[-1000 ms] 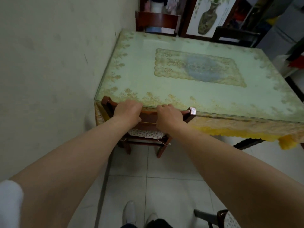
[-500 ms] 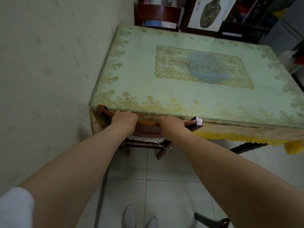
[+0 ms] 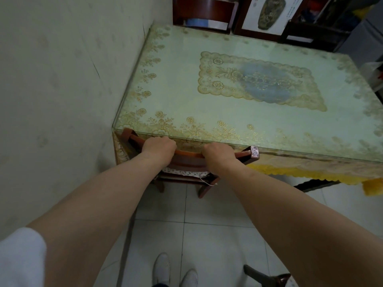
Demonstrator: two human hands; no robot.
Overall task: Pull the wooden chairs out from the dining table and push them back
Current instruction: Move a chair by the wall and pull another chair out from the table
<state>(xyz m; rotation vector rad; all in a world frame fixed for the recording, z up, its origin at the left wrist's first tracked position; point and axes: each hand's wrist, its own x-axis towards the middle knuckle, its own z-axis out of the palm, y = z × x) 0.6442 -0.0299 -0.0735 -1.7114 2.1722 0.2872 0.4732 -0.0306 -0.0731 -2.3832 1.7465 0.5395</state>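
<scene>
A reddish wooden chair [image 3: 253, 152] stands at the near end of the dining table [image 3: 186, 94], its top rail touching the glass edge and its seat tucked under. My left hand [image 3: 158, 146] grips the rail's left part. My right hand [image 3: 218, 153] grips the rail right of centre. A patterned seat cushion [image 3: 184, 172] shows below the rail. The chair's two back legs rest on the tiled floor.
A pale wall [image 3: 62, 90] runs close along the table's left side. Another wooden chair [image 3: 204, 11] stands at the far end, a dark chair [image 3: 310, 32] beside it. Part of a third chair [image 3: 269, 277] sits at bottom right. My white shoes [image 3: 176, 272] are on the tiles.
The chair has slid forward under the table, its rail now against the glass edge. Both hands stayed on the rail and I stepped closer.
</scene>
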